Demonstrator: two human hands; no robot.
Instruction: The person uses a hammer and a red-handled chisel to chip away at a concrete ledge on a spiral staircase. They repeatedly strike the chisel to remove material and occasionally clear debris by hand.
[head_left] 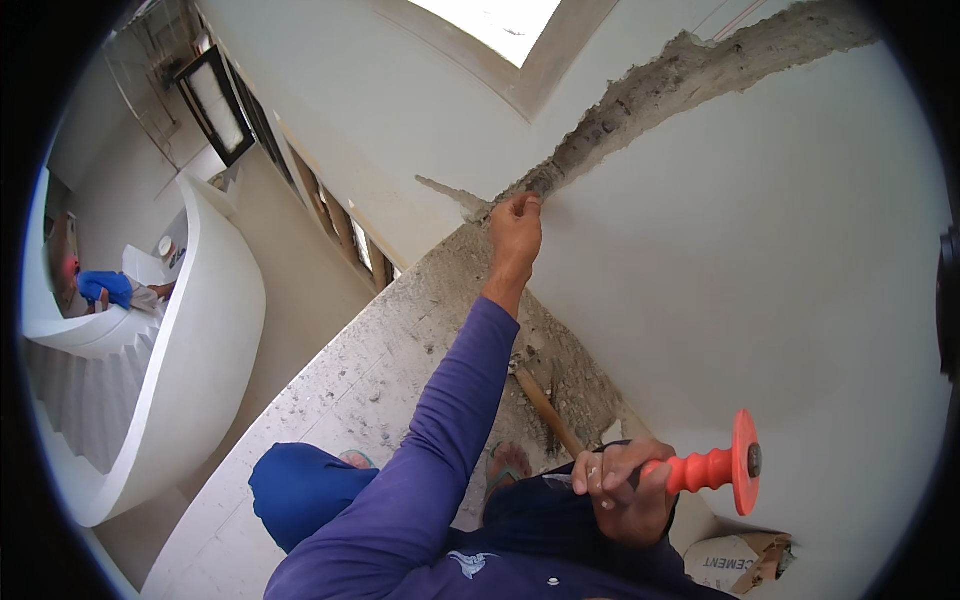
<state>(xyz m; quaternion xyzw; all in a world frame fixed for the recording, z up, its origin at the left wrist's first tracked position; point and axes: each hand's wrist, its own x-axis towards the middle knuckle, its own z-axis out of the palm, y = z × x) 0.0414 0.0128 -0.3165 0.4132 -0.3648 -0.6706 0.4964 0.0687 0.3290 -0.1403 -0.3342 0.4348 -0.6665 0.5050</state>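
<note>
My left hand (pixel 515 235) reaches up in its purple sleeve to the lower end of a rough groove (pixel 650 105) cut into the white wall. Its fingers are curled together against the groove's edge; whatever they pinch, if anything, is hidden. Near my body at the lower right, my right hand (pixel 625 490) is closed around a chisel (pixel 700 470) with a ribbed orange grip and a round orange guard. The guard end points right, toward the wall. Between my arms a hammer (pixel 548 410) with a wooden handle lies on the dusty ledge, its head away from me.
Grit and rubble cover the pale ledge (pixel 340 370) under my sandalled feet. Beyond its left edge is a drop to a curved white staircase wall (pixel 215 300), where a person in blue (pixel 110 288) sits. A torn paper sack (pixel 725 562) stands at the lower right.
</note>
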